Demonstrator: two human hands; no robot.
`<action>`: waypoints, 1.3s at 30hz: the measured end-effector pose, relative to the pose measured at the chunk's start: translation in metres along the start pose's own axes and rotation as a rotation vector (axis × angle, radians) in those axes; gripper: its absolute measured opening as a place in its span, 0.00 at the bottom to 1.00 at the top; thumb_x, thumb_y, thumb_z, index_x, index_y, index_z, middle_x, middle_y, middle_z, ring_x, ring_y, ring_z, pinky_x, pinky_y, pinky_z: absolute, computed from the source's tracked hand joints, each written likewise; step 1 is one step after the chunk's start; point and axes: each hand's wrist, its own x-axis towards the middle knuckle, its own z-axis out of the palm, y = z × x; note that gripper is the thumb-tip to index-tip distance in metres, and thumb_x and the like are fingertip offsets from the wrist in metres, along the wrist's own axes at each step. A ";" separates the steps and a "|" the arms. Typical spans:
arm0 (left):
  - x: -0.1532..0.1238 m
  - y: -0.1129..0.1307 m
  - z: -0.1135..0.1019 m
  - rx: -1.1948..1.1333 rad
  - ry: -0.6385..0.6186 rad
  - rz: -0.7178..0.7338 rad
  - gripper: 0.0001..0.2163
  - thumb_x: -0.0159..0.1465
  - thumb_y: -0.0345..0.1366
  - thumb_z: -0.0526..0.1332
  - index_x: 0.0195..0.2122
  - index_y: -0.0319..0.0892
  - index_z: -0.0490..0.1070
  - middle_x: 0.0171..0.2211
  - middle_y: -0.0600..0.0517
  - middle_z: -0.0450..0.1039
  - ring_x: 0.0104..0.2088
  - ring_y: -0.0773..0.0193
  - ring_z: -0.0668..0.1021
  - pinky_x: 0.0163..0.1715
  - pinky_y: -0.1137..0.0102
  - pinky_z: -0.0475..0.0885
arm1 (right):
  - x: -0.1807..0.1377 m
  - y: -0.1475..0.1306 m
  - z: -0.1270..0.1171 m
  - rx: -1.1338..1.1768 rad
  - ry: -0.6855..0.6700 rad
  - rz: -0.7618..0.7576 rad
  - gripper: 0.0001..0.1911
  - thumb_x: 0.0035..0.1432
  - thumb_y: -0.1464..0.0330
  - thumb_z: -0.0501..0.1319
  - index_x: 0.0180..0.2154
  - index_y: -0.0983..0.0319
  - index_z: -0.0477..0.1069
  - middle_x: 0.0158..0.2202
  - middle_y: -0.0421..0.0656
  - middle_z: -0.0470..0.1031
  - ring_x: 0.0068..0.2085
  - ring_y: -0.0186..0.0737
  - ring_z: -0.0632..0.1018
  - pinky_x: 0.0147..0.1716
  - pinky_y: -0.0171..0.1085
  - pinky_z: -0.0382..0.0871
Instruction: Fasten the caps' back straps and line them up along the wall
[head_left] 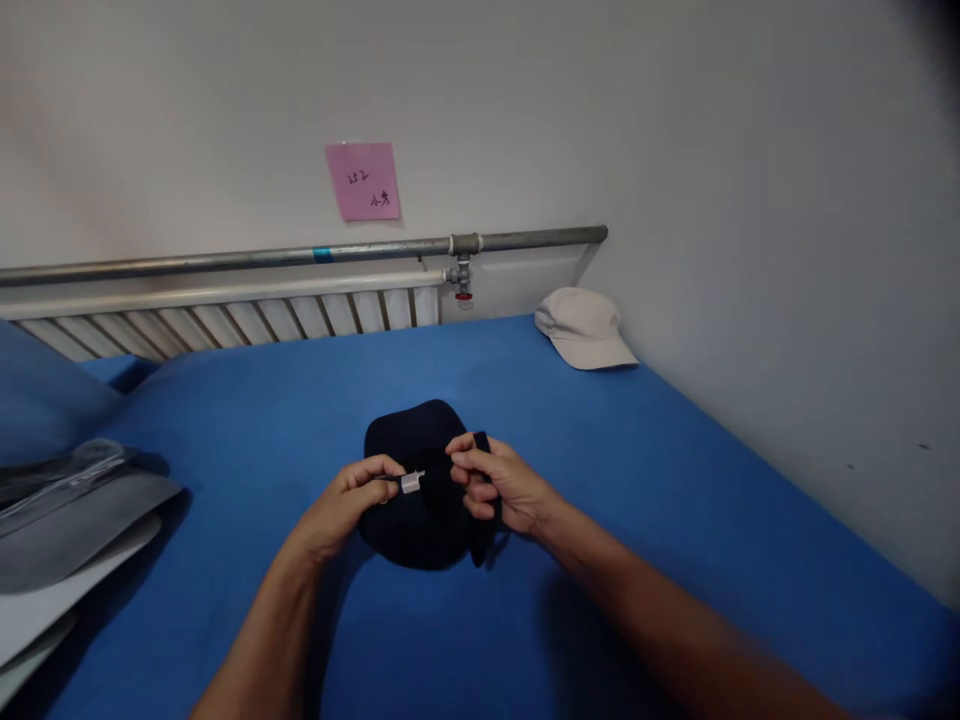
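Observation:
A dark navy cap (411,440) lies on the blue bed sheet (675,500) in the middle of the view. Over its near side, my left hand (352,500) pinches the cap's strap by a small silver buckle (411,483). My right hand (499,485) is closed on the other part of the dark strap, just right of the buckle. Both hands hover low over the cap, fingers curled. The strap's far end is hidden behind my right fingers.
A beige cap (585,328) rests at the bed's far right corner by the wall. Grey and white flat items (67,530) lie at the left edge beside a blue pillow (45,400). A radiator (225,320) and pipe (300,256) run along the far wall under a pink note (362,180).

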 end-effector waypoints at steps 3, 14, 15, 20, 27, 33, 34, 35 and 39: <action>0.002 -0.001 0.001 -0.042 -0.024 -0.057 0.05 0.51 0.35 0.65 0.29 0.41 0.75 0.18 0.60 0.65 0.18 0.74 0.62 0.20 0.78 0.55 | 0.003 0.007 -0.005 -0.038 0.030 0.087 0.10 0.50 0.67 0.65 0.34 0.61 0.66 0.21 0.32 0.65 0.15 0.21 0.54 0.12 0.24 0.52; 0.001 -0.002 0.014 0.180 -0.256 0.102 0.26 0.63 0.57 0.52 0.27 0.39 0.77 0.23 0.51 0.71 0.25 0.67 0.71 0.28 0.72 0.64 | -0.015 0.016 0.003 -0.635 -0.091 -0.338 0.31 0.64 0.47 0.45 0.54 0.61 0.67 0.24 0.38 0.71 0.23 0.33 0.70 0.28 0.36 0.68; 0.000 -0.002 0.017 0.195 -0.294 0.098 0.27 0.64 0.57 0.52 0.25 0.39 0.76 0.22 0.51 0.71 0.24 0.67 0.71 0.28 0.71 0.65 | -0.017 0.018 0.006 -0.787 -0.117 -0.398 0.31 0.64 0.48 0.47 0.57 0.61 0.65 0.29 0.42 0.75 0.30 0.37 0.75 0.35 0.39 0.70; -0.002 -0.004 0.027 0.076 -0.371 -0.032 0.13 0.59 0.45 0.64 0.29 0.39 0.75 0.21 0.55 0.69 0.20 0.71 0.68 0.22 0.74 0.61 | -0.020 0.022 0.015 -1.175 -0.215 -0.492 0.39 0.60 0.49 0.55 0.65 0.64 0.54 0.52 0.55 0.73 0.50 0.53 0.75 0.49 0.50 0.66; -0.008 0.004 0.019 0.063 -0.172 -0.018 0.11 0.57 0.42 0.65 0.26 0.39 0.73 0.23 0.55 0.71 0.22 0.71 0.70 0.23 0.75 0.62 | -0.013 0.008 0.008 -0.513 -0.214 -0.132 0.11 0.61 0.63 0.56 0.40 0.61 0.73 0.31 0.42 0.76 0.33 0.36 0.76 0.37 0.38 0.69; -0.008 0.005 0.015 0.105 -0.168 0.046 0.13 0.58 0.45 0.64 0.25 0.39 0.73 0.23 0.54 0.70 0.24 0.69 0.70 0.25 0.74 0.63 | -0.015 -0.005 0.003 -0.345 -0.289 -0.083 0.06 0.53 0.66 0.63 0.30 0.62 0.72 0.24 0.37 0.74 0.27 0.31 0.73 0.33 0.34 0.66; -0.008 0.004 0.012 0.105 -0.168 0.078 0.13 0.58 0.46 0.63 0.26 0.40 0.73 0.24 0.54 0.70 0.24 0.69 0.70 0.26 0.75 0.63 | -0.017 -0.008 0.003 -0.284 -0.268 -0.147 0.07 0.53 0.64 0.63 0.29 0.61 0.70 0.25 0.37 0.74 0.28 0.32 0.73 0.34 0.35 0.66; -0.007 0.004 0.009 0.100 -0.173 0.101 0.13 0.58 0.46 0.63 0.27 0.40 0.74 0.24 0.54 0.70 0.25 0.69 0.70 0.26 0.75 0.63 | -0.018 -0.012 0.002 -0.204 -0.232 -0.225 0.08 0.52 0.63 0.63 0.29 0.61 0.69 0.25 0.37 0.73 0.29 0.33 0.74 0.36 0.36 0.67; -0.006 0.004 -0.007 0.098 -0.232 0.111 0.10 0.54 0.42 0.66 0.31 0.42 0.77 0.27 0.52 0.73 0.27 0.67 0.71 0.27 0.74 0.63 | -0.025 -0.034 -0.007 0.095 -0.040 -0.448 0.12 0.52 0.60 0.65 0.29 0.58 0.64 0.23 0.34 0.66 0.25 0.31 0.70 0.35 0.38 0.69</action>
